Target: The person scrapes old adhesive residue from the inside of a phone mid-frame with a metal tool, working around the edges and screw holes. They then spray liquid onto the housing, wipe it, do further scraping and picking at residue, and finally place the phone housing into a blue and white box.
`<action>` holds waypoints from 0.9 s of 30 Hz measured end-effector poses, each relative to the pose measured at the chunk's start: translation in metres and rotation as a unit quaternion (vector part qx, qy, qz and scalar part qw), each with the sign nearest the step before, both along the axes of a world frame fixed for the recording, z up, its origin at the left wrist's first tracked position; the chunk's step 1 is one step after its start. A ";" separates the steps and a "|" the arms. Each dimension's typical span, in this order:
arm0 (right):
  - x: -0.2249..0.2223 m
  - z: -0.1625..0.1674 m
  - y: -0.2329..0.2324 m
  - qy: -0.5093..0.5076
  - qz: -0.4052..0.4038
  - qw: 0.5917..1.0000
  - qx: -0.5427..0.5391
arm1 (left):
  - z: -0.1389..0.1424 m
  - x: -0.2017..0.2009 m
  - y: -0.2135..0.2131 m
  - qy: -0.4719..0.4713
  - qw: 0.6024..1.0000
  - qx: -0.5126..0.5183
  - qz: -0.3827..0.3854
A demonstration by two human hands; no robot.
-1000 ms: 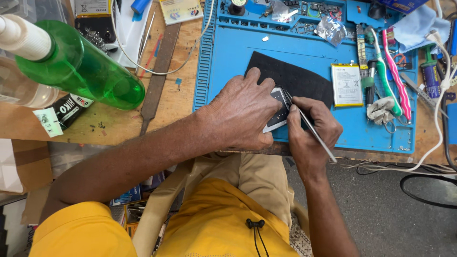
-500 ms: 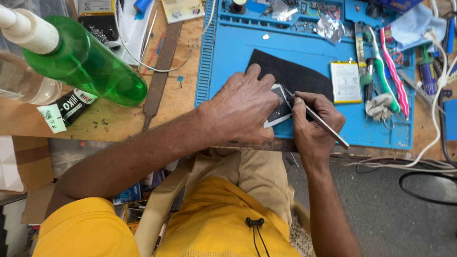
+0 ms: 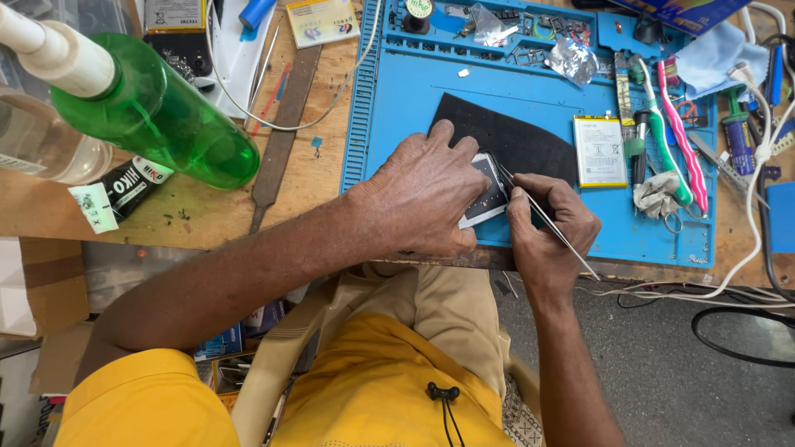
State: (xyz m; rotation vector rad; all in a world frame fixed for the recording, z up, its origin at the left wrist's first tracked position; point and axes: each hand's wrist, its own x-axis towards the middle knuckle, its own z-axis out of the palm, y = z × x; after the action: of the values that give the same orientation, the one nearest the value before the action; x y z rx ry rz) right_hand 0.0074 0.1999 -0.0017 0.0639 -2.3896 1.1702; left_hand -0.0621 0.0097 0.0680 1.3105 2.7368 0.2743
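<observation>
My left hand (image 3: 426, 194) lies flat over a small white phone (image 3: 484, 193) and pins it to the blue work mat (image 3: 414, 108), at the mat's near edge. A black pad (image 3: 517, 141) lies under the phone's far end. My right hand (image 3: 551, 228) pinches thin metal tweezers (image 3: 551, 225), whose tip touches the phone's right edge. Most of the phone is hidden by my left hand.
A green bottle (image 3: 157, 112) with a white neck stands at the left on the wooden bench. A white phone battery (image 3: 599, 151), toothbrushes (image 3: 675, 132), a crumpled wipe (image 3: 654, 194) and small parts lie on the mat's right and far side. White cables (image 3: 749, 223) hang at the right edge.
My right hand has shifted a little, bringing the tweezers' tip against the phone's right edge. My left hand stays pressed on the phone.
</observation>
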 end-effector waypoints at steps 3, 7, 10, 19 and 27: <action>-0.001 0.002 -0.002 0.000 -0.003 1.000 0.014 | 0.001 0.000 0.001 -0.004 1.000 -0.011 0.001; -0.002 0.009 -0.008 0.015 -0.001 0.999 0.029 | 0.002 0.001 0.003 0.000 1.000 -0.017 -0.002; -0.002 0.013 -0.012 0.035 0.007 0.999 0.034 | 0.002 0.000 0.002 0.001 1.000 -0.010 0.001; -0.007 0.005 -0.004 0.014 -0.012 0.999 0.030 | 0.002 0.001 0.001 0.026 0.999 0.024 0.005; -0.007 0.009 0.001 -0.020 0.017 1.000 -0.010 | -0.001 0.002 0.000 0.024 0.998 0.050 0.003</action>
State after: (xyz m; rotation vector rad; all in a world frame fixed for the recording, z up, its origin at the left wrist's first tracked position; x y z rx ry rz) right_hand 0.0004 0.2012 0.0068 0.0762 -2.4199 1.2210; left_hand -0.0598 0.0099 0.0671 1.3504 2.7999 0.3908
